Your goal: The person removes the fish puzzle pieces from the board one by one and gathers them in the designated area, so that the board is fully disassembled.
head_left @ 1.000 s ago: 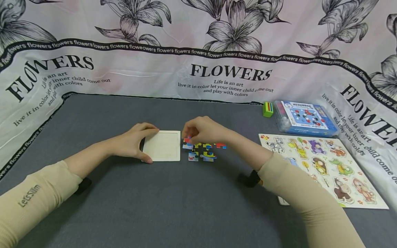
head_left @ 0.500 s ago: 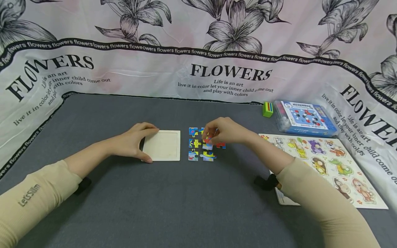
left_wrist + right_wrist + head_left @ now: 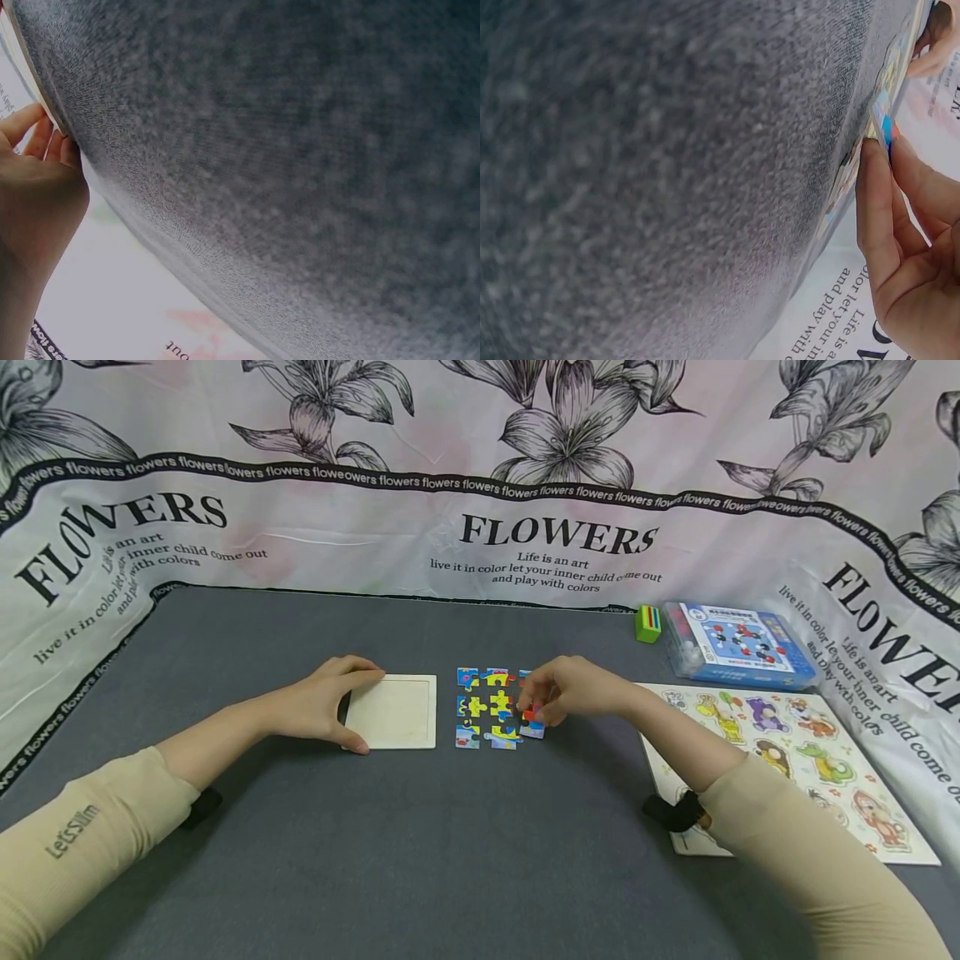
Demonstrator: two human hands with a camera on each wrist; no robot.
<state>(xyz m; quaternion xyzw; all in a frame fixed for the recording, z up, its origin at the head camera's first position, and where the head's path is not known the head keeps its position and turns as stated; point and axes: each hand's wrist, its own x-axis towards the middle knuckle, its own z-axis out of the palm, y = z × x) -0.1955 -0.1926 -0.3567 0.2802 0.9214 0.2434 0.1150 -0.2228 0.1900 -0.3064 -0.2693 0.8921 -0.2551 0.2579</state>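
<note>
A cream puzzle tray [image 3: 392, 712] lies flat near the table's middle. My left hand [image 3: 326, 702] grips its left side, thumb at the near edge and fingers at the far edge; in the left wrist view the left hand [image 3: 37, 176] touches the tray's edge. Just right of the tray, several colourful jigsaw pieces [image 3: 500, 703] lie in loose rows, slightly apart. My right hand [image 3: 573, 691] pinches one red-and-blue jigsaw piece [image 3: 533, 727] at the right of these rows. That pinched piece [image 3: 882, 112] stands tilted between thumb and fingers in the right wrist view. Fingers partly cover the pieces beneath.
A board with cartoon animals [image 3: 795, 768] lies at the right, under the right forearm. Behind it are a clear plastic box with a blue label [image 3: 742, 646] and a small green block [image 3: 647, 624]. A flower-printed cloth [image 3: 360, 543] hangs behind the grey table [image 3: 420, 852].
My right hand has carried the red-and-blue jigsaw piece rightward, from beside the tray across the rows to their right side. The left hand and tray have stayed in place.
</note>
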